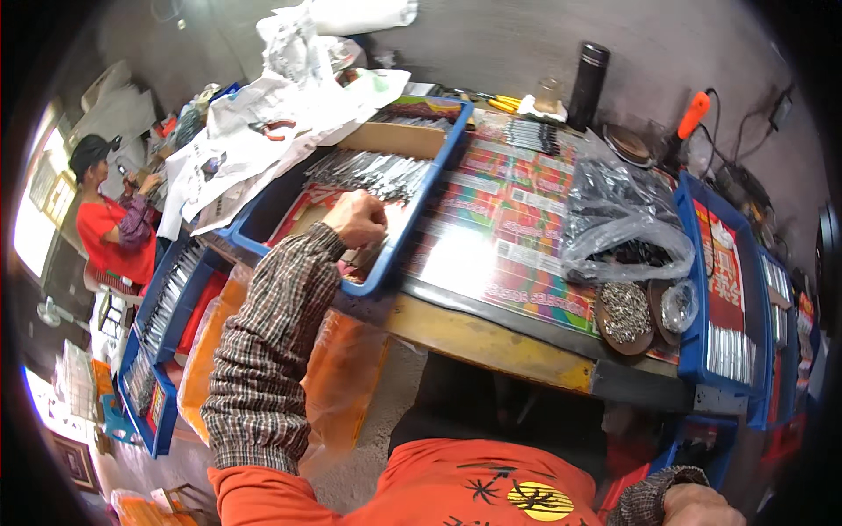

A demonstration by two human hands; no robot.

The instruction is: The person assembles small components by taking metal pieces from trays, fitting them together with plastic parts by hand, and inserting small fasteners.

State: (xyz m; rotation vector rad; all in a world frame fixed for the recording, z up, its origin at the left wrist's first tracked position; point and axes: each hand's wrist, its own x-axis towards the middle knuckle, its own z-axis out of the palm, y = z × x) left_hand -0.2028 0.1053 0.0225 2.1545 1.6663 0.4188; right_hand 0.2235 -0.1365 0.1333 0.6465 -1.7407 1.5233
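Note:
My left hand (358, 219) reaches into a blue plastic tray (386, 272) at the left of the table. Its fingers are curled together, and whatever they may hold is hidden. Just beyond it, a dense pile of slender silver metal pieces (373, 174) fills the far part of that tray, in front of a cardboard strip (396, 138). My right hand (702, 507) is low at the right edge of the view, beside my body and partly cut off. Its fingers cannot be made out.
A clear plastic bag (627, 219) of dark pieces lies on the table near a dish of small metal parts (624, 314). Another blue tray (702, 351) stands at the right. At the back are a black flask (588, 88) and red-handled pliers (274, 130). A co-worker (110, 210) sits far left.

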